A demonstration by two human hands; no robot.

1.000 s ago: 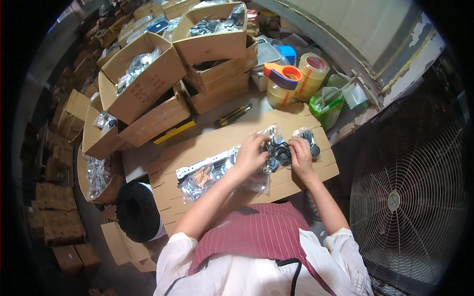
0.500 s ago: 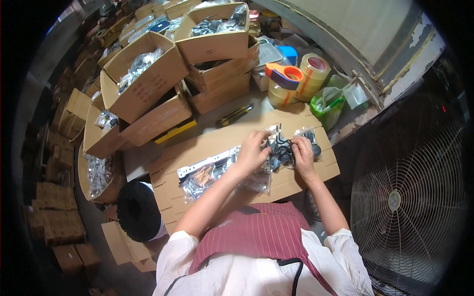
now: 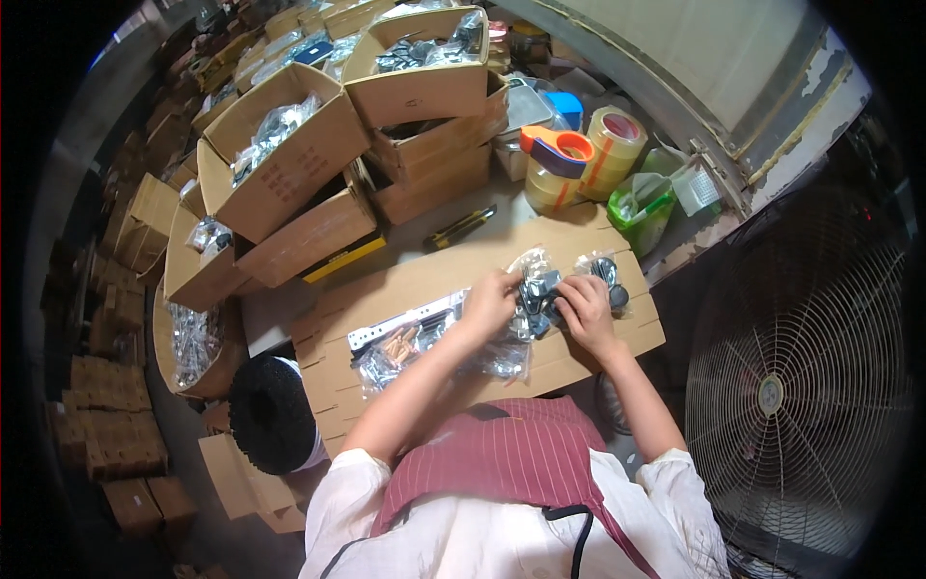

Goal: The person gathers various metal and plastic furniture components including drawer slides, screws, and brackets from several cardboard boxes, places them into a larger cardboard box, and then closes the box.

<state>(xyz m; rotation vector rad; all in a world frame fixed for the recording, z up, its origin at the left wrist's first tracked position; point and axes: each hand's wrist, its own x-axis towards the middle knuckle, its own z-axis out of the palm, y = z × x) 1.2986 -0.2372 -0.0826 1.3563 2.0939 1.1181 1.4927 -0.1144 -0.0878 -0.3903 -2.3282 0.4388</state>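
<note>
Between my hands lies a clear plastic bag of black parts (image 3: 536, 289), on a flat cardboard sheet. My left hand (image 3: 490, 304) is closed at the bag's left edge, fingertips pinching the plastic. From the right, my right hand (image 3: 586, 311) reaches over the dark parts with bent fingers drawn together; what its fingertips hold is hidden. Just beyond that hand sits another small bag with round black pieces (image 3: 617, 292). Left of my left hand are a white perforated metal rail (image 3: 395, 325) and a clear bag with wooden dowels (image 3: 397, 345).
The cardboard sheet (image 3: 424, 280) covers the worktop. Behind it lie a yellow utility knife (image 3: 461, 229), tape rolls (image 3: 614, 145) and an orange tape dispenser (image 3: 558, 150). Open cartons of bagged parts (image 3: 289, 154) stack at the left. A large fan (image 3: 772, 391) stands right.
The bent black rods that stuck up between my hands have dropped down among the parts. My right hand has shifted slightly left over them; the left has moved back a little.
</note>
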